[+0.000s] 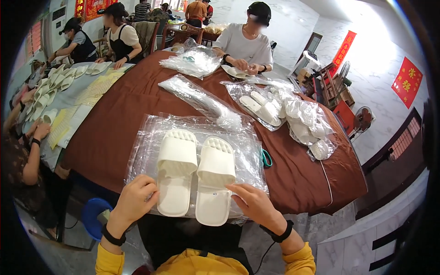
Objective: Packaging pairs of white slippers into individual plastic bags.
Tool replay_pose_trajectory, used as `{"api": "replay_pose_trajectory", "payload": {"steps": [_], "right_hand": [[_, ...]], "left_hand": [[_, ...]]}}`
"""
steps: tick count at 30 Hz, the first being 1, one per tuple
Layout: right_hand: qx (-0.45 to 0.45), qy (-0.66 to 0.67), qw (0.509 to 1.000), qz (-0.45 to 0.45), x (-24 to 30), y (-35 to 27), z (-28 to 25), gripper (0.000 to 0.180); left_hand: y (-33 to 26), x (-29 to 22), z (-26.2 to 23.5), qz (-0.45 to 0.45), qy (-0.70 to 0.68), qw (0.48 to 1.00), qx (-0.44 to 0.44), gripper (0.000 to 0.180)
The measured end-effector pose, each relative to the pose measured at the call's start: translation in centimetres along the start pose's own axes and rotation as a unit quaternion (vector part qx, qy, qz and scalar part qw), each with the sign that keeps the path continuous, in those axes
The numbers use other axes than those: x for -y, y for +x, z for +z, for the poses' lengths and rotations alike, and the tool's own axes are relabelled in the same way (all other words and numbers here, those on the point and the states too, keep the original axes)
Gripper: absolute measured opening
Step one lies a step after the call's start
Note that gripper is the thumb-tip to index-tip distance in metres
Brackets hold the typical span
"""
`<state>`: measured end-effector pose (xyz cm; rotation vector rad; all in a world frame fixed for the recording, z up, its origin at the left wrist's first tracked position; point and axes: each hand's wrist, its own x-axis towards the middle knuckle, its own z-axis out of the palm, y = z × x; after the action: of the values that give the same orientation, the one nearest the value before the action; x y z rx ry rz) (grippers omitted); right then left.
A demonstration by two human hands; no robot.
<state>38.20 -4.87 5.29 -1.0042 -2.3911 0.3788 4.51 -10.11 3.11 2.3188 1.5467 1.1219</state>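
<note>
Two cream-white slide slippers lie side by side, toes away from me, on a stack of clear plastic bags (141, 153) at the near table edge. At the outer edge of the left slipper (174, 198) is my left hand (136, 197), its fingers loosely bent and apart, gripping nothing that I can see. My right hand (255, 204) reaches in from the other side, thumb and fingers apart, fingertips at the edge of the right slipper (213, 207). A small dark mark shows on that slipper's insole. Both slippers rest flat with their heels toward me.
Green-handled scissors (266, 158) lie right of the bags. Bagged slippers (305, 120) pile up at the right on the brown tablecloth (110, 123). Across the table a person (247, 43) handles a slipper. More people work at the left table with slippers (55, 87). A blue bin (95, 217) stands below.
</note>
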Motion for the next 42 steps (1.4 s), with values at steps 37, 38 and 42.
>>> {"api": "replay_pose_trajectory", "payload": {"steps": [37, 38, 42], "right_hand": [[0.034, 0.063, 0.987, 0.144, -10.5, 10.0, -1.2, 0.028], [0.029, 0.033, 0.991, 0.123, -10.8, 10.0, -1.0, 0.03], [0.021, 0.06, 0.988, 0.139, -11.3, 11.1, 0.4, 0.025]], "left_hand": [[3.1, -1.3, 5.8, 0.031, 0.085, 0.995, -0.04, 0.009], [3.3, -1.3, 6.1, 0.03, 0.088, 0.995, -0.039, 0.009], [3.8, -1.6, 6.2, 0.028, 0.088, 0.995, -0.043, 0.011]]}}
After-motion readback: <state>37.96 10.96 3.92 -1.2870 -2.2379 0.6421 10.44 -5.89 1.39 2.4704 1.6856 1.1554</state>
